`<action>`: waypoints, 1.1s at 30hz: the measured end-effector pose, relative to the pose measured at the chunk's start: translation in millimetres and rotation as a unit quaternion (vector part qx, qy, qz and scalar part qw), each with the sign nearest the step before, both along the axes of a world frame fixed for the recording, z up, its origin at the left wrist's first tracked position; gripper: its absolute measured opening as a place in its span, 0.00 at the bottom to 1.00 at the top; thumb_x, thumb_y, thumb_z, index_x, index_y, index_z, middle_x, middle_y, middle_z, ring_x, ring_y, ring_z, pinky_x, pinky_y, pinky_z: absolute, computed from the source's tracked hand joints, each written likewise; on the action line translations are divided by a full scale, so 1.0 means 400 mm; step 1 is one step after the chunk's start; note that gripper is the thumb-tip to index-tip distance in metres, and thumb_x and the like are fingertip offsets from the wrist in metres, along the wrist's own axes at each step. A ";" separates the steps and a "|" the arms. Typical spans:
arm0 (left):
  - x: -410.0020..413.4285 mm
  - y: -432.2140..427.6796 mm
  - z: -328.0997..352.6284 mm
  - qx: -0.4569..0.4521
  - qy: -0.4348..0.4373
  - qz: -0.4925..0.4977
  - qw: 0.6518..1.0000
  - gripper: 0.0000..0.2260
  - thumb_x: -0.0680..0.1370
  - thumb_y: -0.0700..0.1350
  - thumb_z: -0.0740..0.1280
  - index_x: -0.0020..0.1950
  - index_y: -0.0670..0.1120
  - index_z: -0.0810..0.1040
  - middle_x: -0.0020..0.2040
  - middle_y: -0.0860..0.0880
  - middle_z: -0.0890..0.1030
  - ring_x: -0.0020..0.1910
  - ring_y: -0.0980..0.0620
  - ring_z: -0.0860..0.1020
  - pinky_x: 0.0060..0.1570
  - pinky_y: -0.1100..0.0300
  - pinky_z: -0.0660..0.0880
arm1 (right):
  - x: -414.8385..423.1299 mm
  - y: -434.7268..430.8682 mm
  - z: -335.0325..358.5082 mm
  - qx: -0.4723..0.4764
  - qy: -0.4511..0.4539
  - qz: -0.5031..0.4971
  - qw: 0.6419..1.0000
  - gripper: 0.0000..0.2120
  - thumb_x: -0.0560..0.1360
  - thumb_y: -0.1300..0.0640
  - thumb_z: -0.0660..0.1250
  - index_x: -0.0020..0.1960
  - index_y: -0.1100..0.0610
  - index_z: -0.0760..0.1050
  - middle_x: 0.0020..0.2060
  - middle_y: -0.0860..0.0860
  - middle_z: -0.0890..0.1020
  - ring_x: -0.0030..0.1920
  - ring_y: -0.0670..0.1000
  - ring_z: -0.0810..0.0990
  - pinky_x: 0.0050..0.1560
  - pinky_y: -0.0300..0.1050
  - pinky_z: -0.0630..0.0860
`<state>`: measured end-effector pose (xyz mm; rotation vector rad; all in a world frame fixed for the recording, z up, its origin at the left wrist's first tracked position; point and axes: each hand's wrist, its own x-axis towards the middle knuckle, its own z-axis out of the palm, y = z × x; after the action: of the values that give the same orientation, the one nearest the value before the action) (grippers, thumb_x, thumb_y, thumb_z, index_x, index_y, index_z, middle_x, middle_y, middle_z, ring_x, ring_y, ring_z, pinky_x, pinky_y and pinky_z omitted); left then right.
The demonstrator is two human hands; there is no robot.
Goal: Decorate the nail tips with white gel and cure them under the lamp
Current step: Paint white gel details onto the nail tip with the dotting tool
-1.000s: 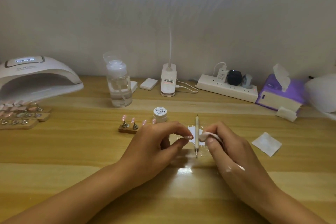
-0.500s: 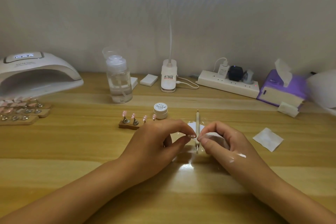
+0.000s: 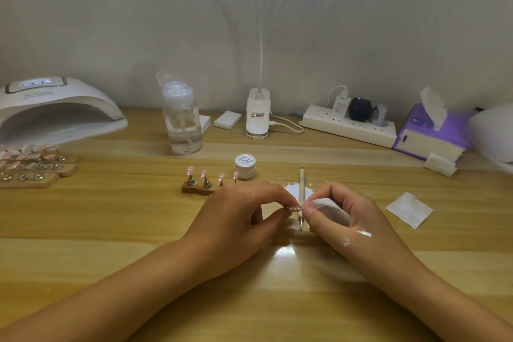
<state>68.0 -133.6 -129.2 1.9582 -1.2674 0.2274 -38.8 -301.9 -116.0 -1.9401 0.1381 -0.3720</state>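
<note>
Here, the two hands meet low over the middle of the wooden surface (image 3: 111, 216). The left hand (image 3: 241, 216) pinches a small nail tip (image 3: 293, 208) between thumb and forefinger, with the other fingers curled beneath. The right hand (image 3: 344, 216) is curled round a white pad (image 3: 329, 208), and its thumb and forefinger bring a corner of the pad up to the end of the nail tip. A dotting pen (image 3: 301, 189) lies on the surface under the spot where the fingertips meet, pointing away from the person. Beyond the left hand is a wooden stand (image 3: 195, 189) carrying pink tips, and just beside it a little white gel jar (image 3: 245, 166) with its lid on. To the right of the right hand, apart from it, lies a square wipe (image 3: 409, 209). Far to the left of the left hand sits the curing lamp (image 3: 55, 111), with more racks of tips (image 3: 36, 168) in front of it. A clear bottle (image 3: 181, 122), a power strip (image 3: 349, 126) and a purple tissue box (image 3: 427, 139) stand well beyond both hands, by the wall.
</note>
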 end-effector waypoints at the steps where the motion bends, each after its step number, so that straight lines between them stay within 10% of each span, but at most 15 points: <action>1: 0.000 0.000 -0.001 -0.001 -0.002 0.003 1.000 0.06 0.76 0.47 0.70 0.51 0.57 0.80 0.37 0.65 0.77 0.27 0.59 0.77 0.32 0.64 0.70 | 0.000 0.000 0.000 -0.001 0.000 0.002 1.000 0.09 0.76 0.60 0.71 0.39 0.50 0.79 0.31 0.42 0.80 0.31 0.38 0.75 0.32 0.30 0.69; 33: 0.003 -0.002 -0.004 0.017 0.011 0.002 1.000 0.04 0.75 0.49 0.71 0.49 0.57 0.82 0.41 0.60 0.82 0.27 0.60 0.74 0.32 0.69 0.63 | 0.007 -0.004 -0.007 -0.035 -0.007 -0.003 0.999 0.06 0.75 0.59 0.72 0.40 0.55 0.78 0.30 0.43 0.79 0.31 0.41 0.73 0.33 0.32 0.68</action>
<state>69.0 -134.3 -130.9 1.9882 -1.2606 0.1871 -36.1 -303.3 -118.7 -2.0058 0.1243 -0.3990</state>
